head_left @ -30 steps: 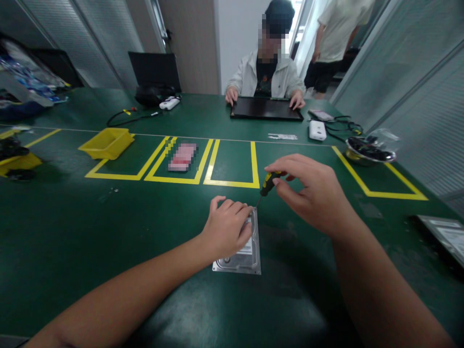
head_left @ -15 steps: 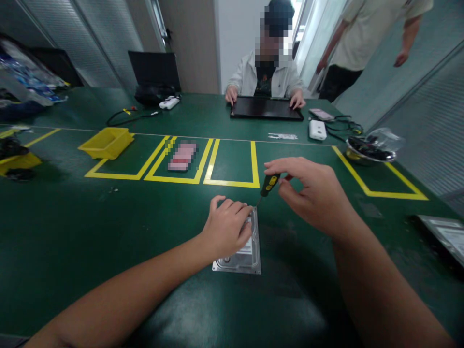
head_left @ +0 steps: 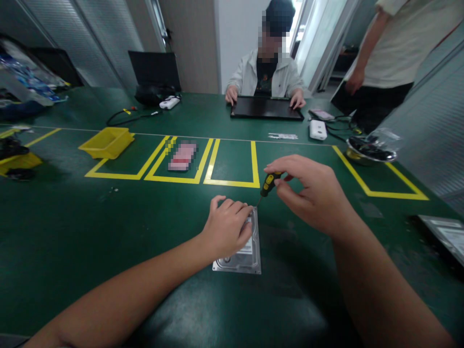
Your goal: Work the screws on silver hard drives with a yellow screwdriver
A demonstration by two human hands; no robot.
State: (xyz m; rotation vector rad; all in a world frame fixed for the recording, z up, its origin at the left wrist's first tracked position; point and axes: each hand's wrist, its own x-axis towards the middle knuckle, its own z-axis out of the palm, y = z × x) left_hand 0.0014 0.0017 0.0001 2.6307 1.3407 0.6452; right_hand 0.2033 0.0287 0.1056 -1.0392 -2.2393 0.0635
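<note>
A silver hard drive (head_left: pixel 255 244) with a white label lies flat on the green table. My left hand (head_left: pixel 228 227) is over its left and upper part, fingers bent round it and pressing it down, hiding much of the cover. At the drive's upper right corner stands a tilted screwdriver (head_left: pixel 268 185) with a black and yellow handle, its thin shaft reaching down close to my left fingertips. My right hand (head_left: pixel 308 193) is closed on that handle, thumb and fingers at its upper end. Whether the tip sits in a screw is too small to tell.
Small metal bits (head_left: pixel 115 190) lie to the left. Beyond are a yellow bin (head_left: pixel 108 143), a blurred pink item (head_left: pixel 183 156) and a bowl of dark parts (head_left: pixel 369 153). Another drive-like device (head_left: pixel 442 237) lies right. Across sits a person holding a black panel (head_left: pixel 266 108); another person (head_left: pixel 391 53) stands.
The screwdriver handle has turned a little in my right hand, and its fingers have shifted slightly. My left hand and the drive stay put. The standing person has come nearer on the right.
</note>
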